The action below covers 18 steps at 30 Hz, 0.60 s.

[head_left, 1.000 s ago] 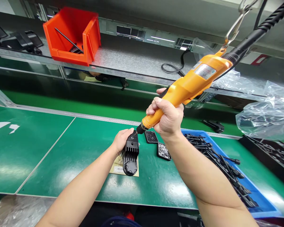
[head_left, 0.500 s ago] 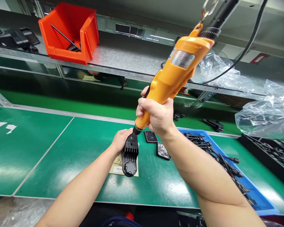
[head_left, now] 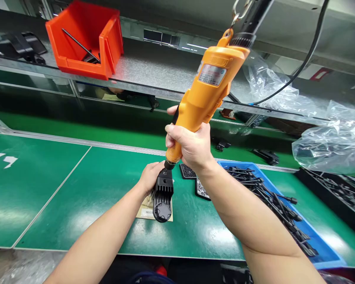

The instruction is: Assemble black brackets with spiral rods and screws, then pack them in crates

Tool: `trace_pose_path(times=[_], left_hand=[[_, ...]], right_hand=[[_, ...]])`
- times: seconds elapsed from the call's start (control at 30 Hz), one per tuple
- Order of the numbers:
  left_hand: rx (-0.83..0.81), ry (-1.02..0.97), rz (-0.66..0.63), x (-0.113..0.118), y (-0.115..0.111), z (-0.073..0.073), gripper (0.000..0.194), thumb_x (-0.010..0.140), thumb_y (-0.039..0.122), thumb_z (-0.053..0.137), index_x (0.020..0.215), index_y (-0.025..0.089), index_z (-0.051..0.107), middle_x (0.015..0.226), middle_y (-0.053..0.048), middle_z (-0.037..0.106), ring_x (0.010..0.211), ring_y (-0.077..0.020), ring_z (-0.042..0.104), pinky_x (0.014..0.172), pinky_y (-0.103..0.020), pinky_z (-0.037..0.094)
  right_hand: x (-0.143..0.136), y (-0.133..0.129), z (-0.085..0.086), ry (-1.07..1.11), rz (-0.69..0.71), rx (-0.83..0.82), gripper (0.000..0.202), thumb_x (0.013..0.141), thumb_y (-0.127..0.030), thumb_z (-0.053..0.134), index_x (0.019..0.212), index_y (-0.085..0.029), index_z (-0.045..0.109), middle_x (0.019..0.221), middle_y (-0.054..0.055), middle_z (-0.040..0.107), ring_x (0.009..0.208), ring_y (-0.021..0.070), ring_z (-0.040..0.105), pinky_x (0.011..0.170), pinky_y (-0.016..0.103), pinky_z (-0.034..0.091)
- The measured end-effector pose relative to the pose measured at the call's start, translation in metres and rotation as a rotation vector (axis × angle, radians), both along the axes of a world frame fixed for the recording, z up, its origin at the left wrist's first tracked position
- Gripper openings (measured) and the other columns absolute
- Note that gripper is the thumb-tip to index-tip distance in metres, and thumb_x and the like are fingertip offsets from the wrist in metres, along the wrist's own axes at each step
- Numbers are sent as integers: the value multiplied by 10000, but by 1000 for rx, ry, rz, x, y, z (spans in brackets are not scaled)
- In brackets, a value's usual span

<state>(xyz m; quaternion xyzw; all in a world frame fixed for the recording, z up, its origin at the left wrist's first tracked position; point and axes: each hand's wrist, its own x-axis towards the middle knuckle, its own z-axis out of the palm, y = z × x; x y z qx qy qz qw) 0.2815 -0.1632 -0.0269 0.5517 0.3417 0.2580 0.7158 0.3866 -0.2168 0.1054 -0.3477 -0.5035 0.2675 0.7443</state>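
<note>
My right hand (head_left: 192, 144) is wrapped round an orange electric screwdriver (head_left: 204, 88), which hangs by a hook at its top and slants down to the left. Its tip meets the upper end of a black ribbed plastic part (head_left: 163, 193), close to a hole there. My left hand (head_left: 150, 177) grips that part by its upper left side; some of the fingers are hidden behind it. Under the part lies a tan paper packet (head_left: 144, 213) with a printed label. Two small black trays of tiny hardware, one with dark pieces (head_left: 187, 171) and one with silver pieces (head_left: 201, 188), sit beside my right wrist.
On the right is a blue tray (head_left: 328, 258) of black cable-like parts, with a black bin (head_left: 340, 197) beyond it. An orange-red bin (head_left: 85, 43) stands on the metal shelf above. Clear plastic bags (head_left: 334, 138) hang over the right side.
The screwdriver's upper end has swung left and the tool stands a little more upright, my right hand moving with it. The black part and my left hand have hardly moved.
</note>
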Motion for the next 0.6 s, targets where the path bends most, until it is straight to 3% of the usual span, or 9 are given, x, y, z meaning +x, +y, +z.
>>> trace_pose_path(times=[0.13, 0.2, 0.3, 0.4, 0.5, 0.6], left_hand=[[1, 13, 5, 0, 1, 0, 477, 696, 598, 654, 743, 123, 648, 628, -41, 628, 585, -184, 578, 560, -294, 423], [12, 14, 13, 0, 0, 0, 473, 684, 595, 670, 725, 124, 647, 618, -38, 620, 585, -183, 574, 560, -293, 420], [36, -9, 20, 1, -1, -1, 474, 668, 593, 696, 695, 123, 641, 614, -43, 616, 577, -178, 564, 554, -290, 413], [44, -46, 14, 2, 0, -3, 481, 665, 593, 706, 690, 117, 638, 623, -53, 621, 552, -164, 553, 547, -288, 413], [28, -60, -2, 3, 1, -5, 497, 663, 604, 705, 701, 113, 639, 616, -55, 619, 531, -158, 547, 539, -286, 414], [26, -59, -6, 3, 1, -4, 505, 660, 615, 705, 697, 116, 639, 615, -53, 621, 532, -160, 551, 545, -291, 423]], right_hand=[[-2, 0, 0, 11, -25, -62, 152, 728, -235, 717, 815, -207, 596, 505, -76, 507, 440, 87, 501, 477, 238, 422], [-3, -1, 0, 20, -37, -57, 213, 723, -249, 734, 892, -209, 611, 505, -80, 509, 442, 91, 494, 482, 241, 417], [-2, -5, -1, 76, 67, -23, 302, 763, -358, 727, 998, -215, 604, 562, -69, 542, 486, 93, 503, 504, 237, 417], [3, -11, -2, 189, 219, 11, 355, 829, -556, 593, 927, -214, 586, 697, -22, 587, 589, 107, 548, 565, 250, 464], [5, -15, -2, 237, 251, 1, 420, 819, -615, 533, 894, -205, 584, 755, 9, 611, 636, 129, 568, 606, 278, 502], [1, -13, 0, 285, 228, 6, 471, 811, -638, 497, 947, -201, 608, 684, 3, 587, 597, 134, 534, 549, 268, 479]])
